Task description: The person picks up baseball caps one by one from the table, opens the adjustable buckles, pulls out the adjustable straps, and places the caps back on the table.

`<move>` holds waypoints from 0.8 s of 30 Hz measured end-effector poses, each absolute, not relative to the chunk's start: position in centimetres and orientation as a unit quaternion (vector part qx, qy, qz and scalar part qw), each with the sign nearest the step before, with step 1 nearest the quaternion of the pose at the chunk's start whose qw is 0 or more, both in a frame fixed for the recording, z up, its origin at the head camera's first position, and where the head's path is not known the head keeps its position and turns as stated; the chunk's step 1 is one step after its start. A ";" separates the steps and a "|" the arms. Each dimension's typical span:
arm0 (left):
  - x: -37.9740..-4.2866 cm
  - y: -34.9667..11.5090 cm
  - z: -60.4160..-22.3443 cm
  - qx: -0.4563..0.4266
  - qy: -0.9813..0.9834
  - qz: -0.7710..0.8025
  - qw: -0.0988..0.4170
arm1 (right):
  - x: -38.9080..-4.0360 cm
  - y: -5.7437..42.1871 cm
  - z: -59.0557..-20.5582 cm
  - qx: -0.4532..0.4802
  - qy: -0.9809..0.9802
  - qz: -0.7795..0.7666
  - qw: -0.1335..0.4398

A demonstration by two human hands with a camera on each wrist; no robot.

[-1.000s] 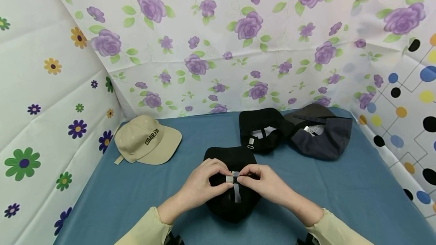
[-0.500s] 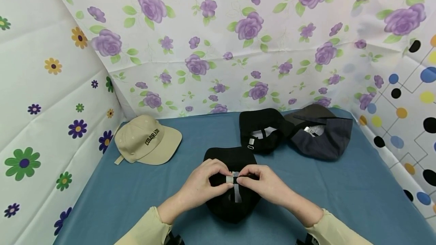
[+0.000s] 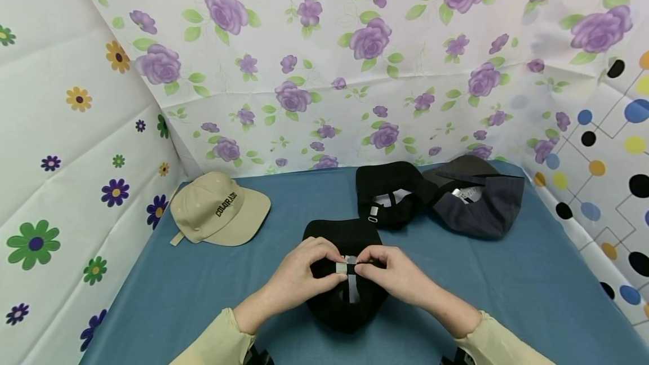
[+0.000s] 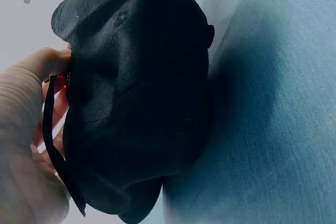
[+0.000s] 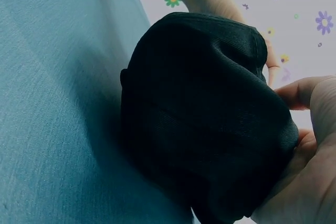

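A black cap (image 3: pixel 347 317) lies on the blue cloth in front of me, its back opening upward. Across that opening runs its adjustment strap, with a pale piece (image 3: pixel 341 268) that may be a buckle or a tag. From the left, my left hand (image 3: pixel 306 269) pinches the strap between thumb and fingers. Opposite it, my right hand (image 3: pixel 398 272) pinches the strap's other part, the fingertips of both hands close together. In the left wrist view a loose strap end (image 4: pixel 55 148) hangs beside the palm. The cap's crown (image 5: pixel 199 119) hides the right fingertips in the right wrist view.
Behind stands another black cap (image 3: pixel 387 176), touching a dark grey cap (image 3: pixel 489 213) at the right. A beige cap (image 3: pixel 208 213) lettered COLORADO sits at the back left. Patterned cloth walls (image 3: pixel 324 72) enclose the blue-covered table (image 3: pixel 284 201) on three sides.
Both hands keep their places on the strap. The right fingertips shift very slightly to the right; the caps have not moved.
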State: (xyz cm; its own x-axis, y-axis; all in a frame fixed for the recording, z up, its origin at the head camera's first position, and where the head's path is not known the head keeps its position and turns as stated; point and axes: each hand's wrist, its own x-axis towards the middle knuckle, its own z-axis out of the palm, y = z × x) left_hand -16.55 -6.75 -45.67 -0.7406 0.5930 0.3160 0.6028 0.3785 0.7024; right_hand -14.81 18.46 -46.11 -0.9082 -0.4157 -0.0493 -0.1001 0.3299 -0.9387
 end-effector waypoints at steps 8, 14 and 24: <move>-16.6 -6.7 -45.7 -0.356 -0.829 -0.430 -0.002 | -14.8 18.6 -46.2 -0.157 0.803 -0.557 0.143; -16.7 -6.8 -45.5 -0.361 -0.827 -0.431 -0.008 | -14.8 18.7 -46.2 -0.150 0.803 -0.559 0.140; -16.8 -6.9 -45.6 -0.357 -0.830 -0.429 -0.004 | -14.7 18.9 -46.3 -0.151 0.800 -0.562 0.145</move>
State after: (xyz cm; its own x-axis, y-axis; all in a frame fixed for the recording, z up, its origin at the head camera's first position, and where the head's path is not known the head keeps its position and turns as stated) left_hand -16.75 -6.86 -45.65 -0.7449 0.5959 0.3001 0.5896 0.3774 0.7141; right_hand -14.69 18.89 -46.26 -0.9127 -0.4038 -0.0629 -0.0781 0.3235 -0.9430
